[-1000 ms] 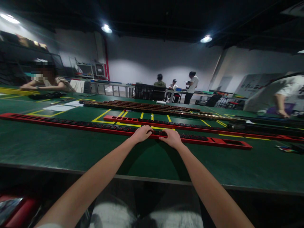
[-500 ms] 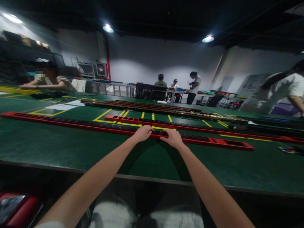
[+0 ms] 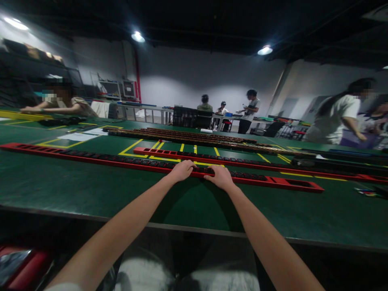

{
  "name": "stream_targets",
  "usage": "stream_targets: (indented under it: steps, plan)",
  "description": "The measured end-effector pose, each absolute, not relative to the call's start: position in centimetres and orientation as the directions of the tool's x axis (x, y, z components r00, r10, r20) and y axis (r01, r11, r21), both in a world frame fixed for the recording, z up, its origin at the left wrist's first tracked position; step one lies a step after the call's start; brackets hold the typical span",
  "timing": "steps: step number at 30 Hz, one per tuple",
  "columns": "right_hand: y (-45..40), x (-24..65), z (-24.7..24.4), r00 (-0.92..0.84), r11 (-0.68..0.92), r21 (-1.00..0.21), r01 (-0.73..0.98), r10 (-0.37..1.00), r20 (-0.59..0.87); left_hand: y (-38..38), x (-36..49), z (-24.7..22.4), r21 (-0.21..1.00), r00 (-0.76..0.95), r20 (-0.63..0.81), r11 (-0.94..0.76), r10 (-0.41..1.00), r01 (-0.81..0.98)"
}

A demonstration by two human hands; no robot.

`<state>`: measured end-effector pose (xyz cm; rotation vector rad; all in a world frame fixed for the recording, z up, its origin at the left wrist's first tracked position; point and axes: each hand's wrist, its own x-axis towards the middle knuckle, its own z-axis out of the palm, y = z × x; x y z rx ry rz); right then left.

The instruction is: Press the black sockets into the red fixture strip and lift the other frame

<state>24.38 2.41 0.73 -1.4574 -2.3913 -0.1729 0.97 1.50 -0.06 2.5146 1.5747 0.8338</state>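
Note:
A long red frame with a row of black, square-patterned inserts lies slantwise across the table before me. My left hand is closed over the middle of this frame, fingers curled across its far edge. Just right of it, my right hand grips the same frame, its thumb on the near side and its fingers over the top. A short stretch of inserts shows between the two hands. Slots at the frame's left end hold no inserts. Behind it lies a second, similar red frame.
Dark, brown-edged long strips lie farther back on the green table, which bears yellow tape lines. White paper sheets are at left, coloured pens or tools at right. A co-worker leans at the left; another is at the right.
My hands and the red frames hold nearly the same place. At the right, a co-worker has shifted further into view and another person appears behind; the standing person at the back has moved slightly right.

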Motion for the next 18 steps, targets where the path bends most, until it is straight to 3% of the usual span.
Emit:
stream_targets:
  steps: [18]
  plan:
    - [2.20,24.31,0.92,-0.426,0.471,-0.057,0.880,0.838,0.343,1.65,0.92,-0.12,0.257,0.282,0.514,-0.459,0.810,0.851]
